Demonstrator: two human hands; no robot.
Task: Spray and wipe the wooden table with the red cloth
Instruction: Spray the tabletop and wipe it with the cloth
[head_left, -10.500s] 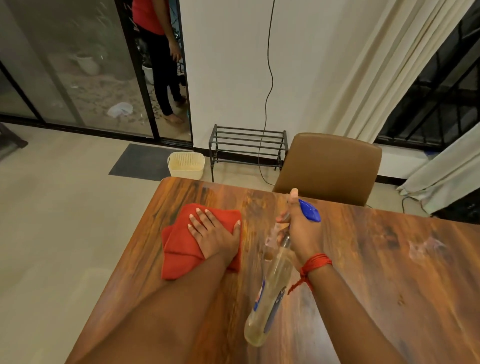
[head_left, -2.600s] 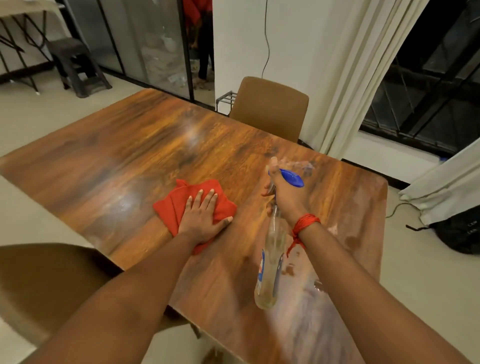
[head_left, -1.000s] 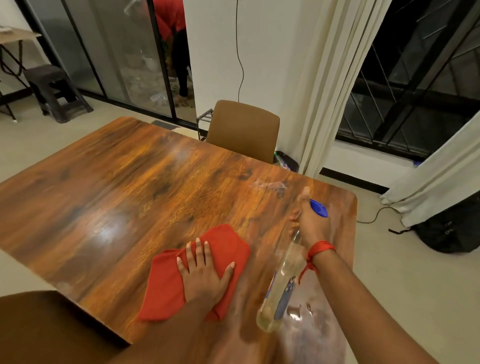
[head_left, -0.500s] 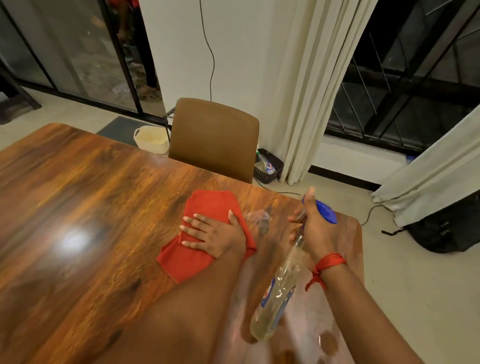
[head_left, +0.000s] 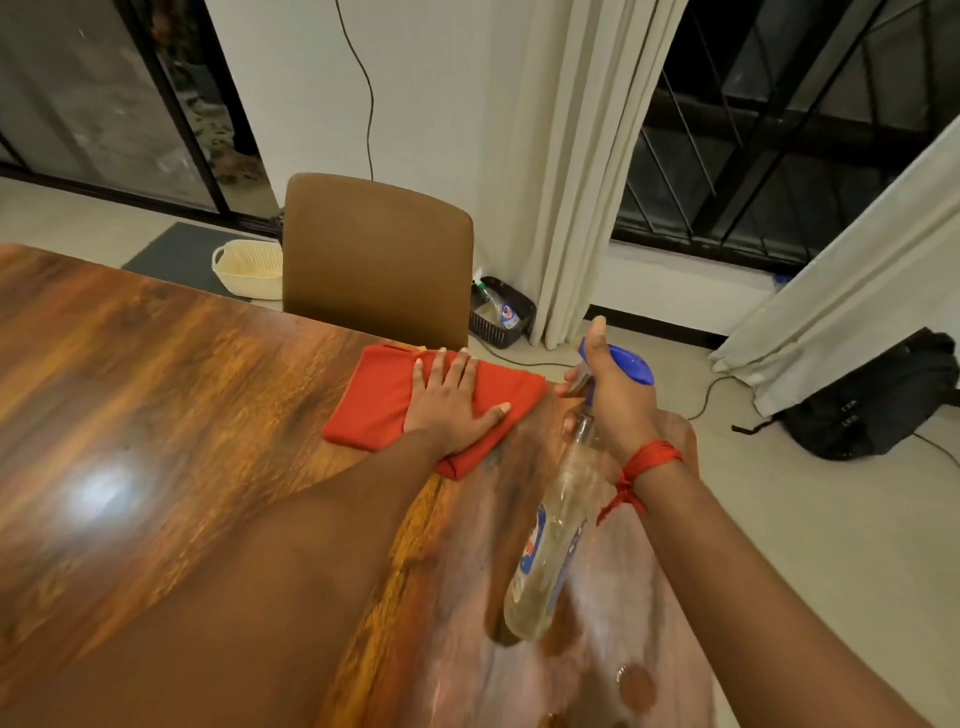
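The glossy wooden table (head_left: 156, 415) fills the left and bottom of the view. A red cloth (head_left: 374, 400) lies folded at the table's far edge, near the right corner. My left hand (head_left: 452, 405) presses flat on the cloth with its fingers spread. My right hand (head_left: 613, 400) grips the neck of a clear spray bottle (head_left: 550, 540) with a blue nozzle, held above the table's right end. The bottle hangs down from the hand, its base toward me. Wet, cloudy streaks cover the wood under the bottle.
A brown chair (head_left: 379, 260) stands behind the far edge, just beyond the cloth. On the floor are a cream basket (head_left: 249, 267), a black basket with a bottle (head_left: 501, 312), a cable and a black bag (head_left: 878, 400). Curtains (head_left: 571, 171) hang at the right.
My left hand has slid the cloth away from me and to the right, up to the table's far edge by the chair. The right hand keeps the bottle in much the same place.
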